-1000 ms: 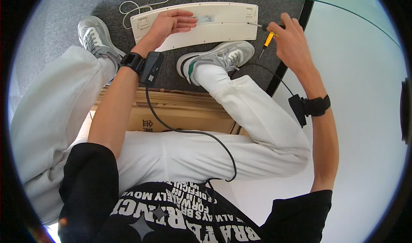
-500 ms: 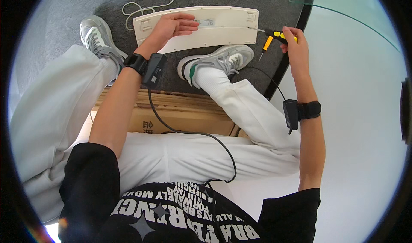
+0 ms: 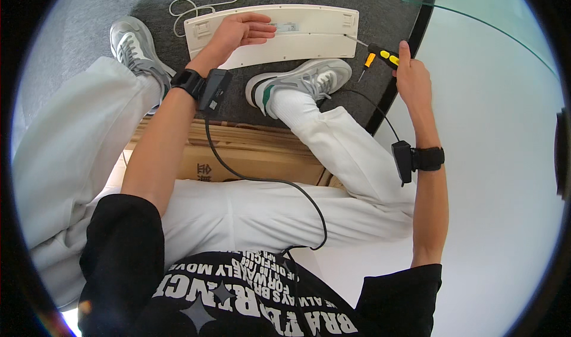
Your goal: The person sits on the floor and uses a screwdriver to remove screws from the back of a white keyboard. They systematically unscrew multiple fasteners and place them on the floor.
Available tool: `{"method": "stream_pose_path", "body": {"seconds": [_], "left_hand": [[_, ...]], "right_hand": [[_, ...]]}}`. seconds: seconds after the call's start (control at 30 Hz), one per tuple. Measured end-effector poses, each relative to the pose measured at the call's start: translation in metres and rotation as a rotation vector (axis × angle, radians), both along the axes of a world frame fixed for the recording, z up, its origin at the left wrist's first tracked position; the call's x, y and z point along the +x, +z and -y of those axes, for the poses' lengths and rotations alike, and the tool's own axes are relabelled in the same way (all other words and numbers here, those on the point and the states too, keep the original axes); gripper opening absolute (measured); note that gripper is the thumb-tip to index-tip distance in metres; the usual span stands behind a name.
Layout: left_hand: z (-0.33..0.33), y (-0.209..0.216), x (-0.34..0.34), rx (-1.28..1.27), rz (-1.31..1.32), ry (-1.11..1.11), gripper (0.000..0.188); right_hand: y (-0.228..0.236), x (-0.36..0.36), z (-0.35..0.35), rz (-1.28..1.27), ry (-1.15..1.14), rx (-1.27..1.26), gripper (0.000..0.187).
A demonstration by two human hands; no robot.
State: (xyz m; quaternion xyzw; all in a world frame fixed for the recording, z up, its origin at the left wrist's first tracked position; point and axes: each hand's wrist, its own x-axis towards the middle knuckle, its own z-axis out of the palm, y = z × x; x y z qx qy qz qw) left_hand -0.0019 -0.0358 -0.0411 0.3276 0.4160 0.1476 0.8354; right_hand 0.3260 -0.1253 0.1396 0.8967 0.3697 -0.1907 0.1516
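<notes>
A white keyboard (image 3: 309,45), slightly curved, lies with its underside up on the grey carpet, with small screws along its edges. My left hand (image 3: 241,33) rests over its left-middle part, fingers stretched out and pointing right beside a label. At the right, my right hand (image 3: 413,75) is closed round the end of a black and yellow screwdriver (image 3: 380,52), thumb raised. The shaft slants left and its tip meets the keyboard's underside near the right end. Just below the handle, a small screwdriver (image 3: 369,62) with an orange-yellow handle lies on the carpet.
A pale cable (image 3: 193,7) curls behind the keyboard's left end. My shoes (image 3: 315,81) stand close to its near edge. Flattened cardboard (image 3: 250,158) lies nearer to me. A glass edge (image 3: 476,22) and white surface border the right. Black cords run from both wrist devices (image 3: 214,93).
My right hand has shifted its grip toward the handle's end, with the thumb now pointing up and more of the handle showing. My left hand has barely moved.
</notes>
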Motion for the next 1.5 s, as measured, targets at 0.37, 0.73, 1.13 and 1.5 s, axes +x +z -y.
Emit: {"method": "stream_pose_path", "body": {"seconds": [0.37,0.73,1.13,1.5], "left_hand": [[0.002,-0.002,0.0,0.04,-0.016,-0.002,0.048],[0.002,-0.003,0.002,-0.009,-0.005,0.017,0.047],[0.001,0.002,-0.001,-0.026,0.013,0.016,0.046],[0.001,0.004,-0.001,0.009,-0.001,0.002,0.047]], "right_hand": [[-0.011,0.004,-0.003,0.094,0.166,0.026,0.076],[0.002,-0.013,-0.017,0.072,0.392,0.029,0.049],[-0.016,-0.048,-0.042,-0.368,0.775,0.389,0.028],[0.002,-0.01,-0.019,-0.136,0.024,0.18,0.038]]}}
